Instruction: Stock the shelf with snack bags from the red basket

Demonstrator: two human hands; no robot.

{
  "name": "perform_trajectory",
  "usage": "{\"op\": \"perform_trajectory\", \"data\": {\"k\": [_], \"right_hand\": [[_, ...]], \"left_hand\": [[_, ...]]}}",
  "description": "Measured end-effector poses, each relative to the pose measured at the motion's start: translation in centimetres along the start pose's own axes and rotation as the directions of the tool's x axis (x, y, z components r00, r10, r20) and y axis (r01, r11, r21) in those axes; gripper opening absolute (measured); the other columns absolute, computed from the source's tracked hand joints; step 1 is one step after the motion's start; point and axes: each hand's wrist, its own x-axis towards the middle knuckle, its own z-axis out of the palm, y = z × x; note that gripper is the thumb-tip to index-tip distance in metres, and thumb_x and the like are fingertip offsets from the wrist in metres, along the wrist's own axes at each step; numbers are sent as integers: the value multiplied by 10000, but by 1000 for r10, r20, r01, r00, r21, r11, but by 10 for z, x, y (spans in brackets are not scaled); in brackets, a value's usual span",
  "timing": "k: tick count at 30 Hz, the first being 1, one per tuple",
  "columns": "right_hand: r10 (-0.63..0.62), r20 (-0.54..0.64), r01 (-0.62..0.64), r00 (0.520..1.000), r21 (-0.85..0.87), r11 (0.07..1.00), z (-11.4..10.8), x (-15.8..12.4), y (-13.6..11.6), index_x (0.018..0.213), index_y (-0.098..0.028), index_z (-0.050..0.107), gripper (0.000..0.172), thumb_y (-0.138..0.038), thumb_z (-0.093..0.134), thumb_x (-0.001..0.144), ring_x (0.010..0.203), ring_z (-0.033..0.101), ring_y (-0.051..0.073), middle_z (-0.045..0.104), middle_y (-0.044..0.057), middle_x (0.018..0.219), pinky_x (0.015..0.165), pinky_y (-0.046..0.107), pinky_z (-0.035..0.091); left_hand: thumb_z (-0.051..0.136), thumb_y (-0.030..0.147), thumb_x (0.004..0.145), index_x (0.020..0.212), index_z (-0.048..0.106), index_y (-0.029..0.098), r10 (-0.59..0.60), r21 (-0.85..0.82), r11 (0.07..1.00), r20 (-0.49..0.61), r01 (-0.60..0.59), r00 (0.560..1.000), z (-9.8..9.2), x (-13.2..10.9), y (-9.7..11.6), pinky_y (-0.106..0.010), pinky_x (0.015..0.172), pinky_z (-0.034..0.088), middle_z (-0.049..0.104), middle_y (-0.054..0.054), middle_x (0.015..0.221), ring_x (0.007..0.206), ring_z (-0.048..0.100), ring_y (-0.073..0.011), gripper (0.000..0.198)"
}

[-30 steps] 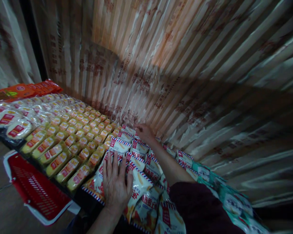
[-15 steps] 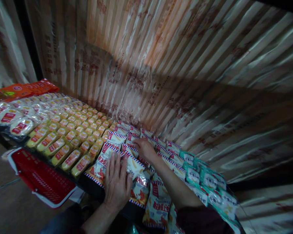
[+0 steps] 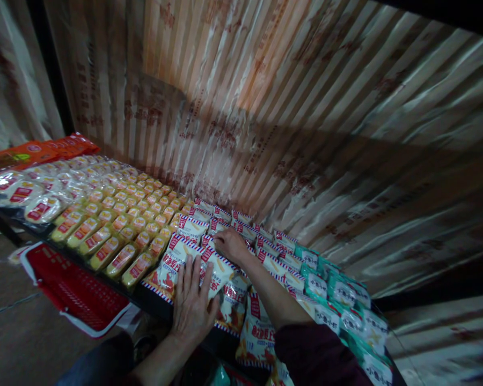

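My left hand (image 3: 194,311) lies flat with spread fingers against the front of a white snack bag (image 3: 221,274) with red lettering and a striped top edge. Behind that bag's top, my right hand (image 3: 230,245) reaches in with curled fingers, closed at the upper edge of a snack bag; its fingertips are partly hidden. More bags of this kind (image 3: 199,228) stand in rows around both hands. Another snack bag (image 3: 254,335) is at the front, below my right forearm.
Rows of yellow wrapped cakes (image 3: 107,252) and round white packs (image 3: 44,208) fill the shelf leftward, with orange packs (image 3: 40,153) beyond. Green-white bags (image 3: 344,294) stand at right. A red basket (image 3: 76,289) is below the shelf edge. Wrinkled printed sheeting (image 3: 225,134) hangs behind.
My right hand has shifted slightly left and nearer to the front bags. The front bag's top edge sits higher and straighter. My left hand stays against the bag.
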Motion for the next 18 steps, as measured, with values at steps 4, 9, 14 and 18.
{"op": "perform_trajectory", "data": {"k": [4, 9, 14, 18], "right_hand": [[12, -27, -12, 1000, 0, 1000, 1, -1, 1, 579, -169, 623, 252, -85, 483, 772, 554, 490, 112, 616, 13, 571, 610, 216, 329], [17, -61, -17, 998, -6, 1000, 5, 0, 3, 594, -180, 624, 252, -106, 483, 789, 610, 512, 128, 618, 12, 601, 687, 227, 358], [50, -117, -51, 992, -6, 999, 8, 1, 5, 657, -185, 640, 233, -137, 484, 824, 724, 557, 159, 655, 39, 690, 756, 251, 371], [89, -160, -88, 983, 14, 996, 12, 1, 8, 693, -187, 643, 216, -154, 483, 835, 777, 564, 176, 667, 53, 741, 781, 264, 374]], "left_hand": [[536, 267, 835, 1444, 319, 155, -14, 31, 999, 9, 14, 1000, 3, 3, -1, -544, 1116, 256, 232, -156, 1545, 1431, 153, -350, 656], [554, 276, 821, 1441, 328, 158, -13, 25, 1000, -14, 13, 1000, 4, 5, -3, -556, 1113, 254, 250, -148, 1541, 1430, 143, -364, 670], [557, 307, 821, 1436, 334, 139, -12, 31, 999, -27, 13, 1000, 4, 5, -3, -546, 1122, 236, 314, -145, 1515, 1432, 144, -357, 676], [557, 357, 826, 1438, 324, 133, -21, 31, 999, -17, 21, 1000, 4, 6, -3, -549, 1123, 227, 306, -146, 1519, 1432, 144, -355, 692]]}}
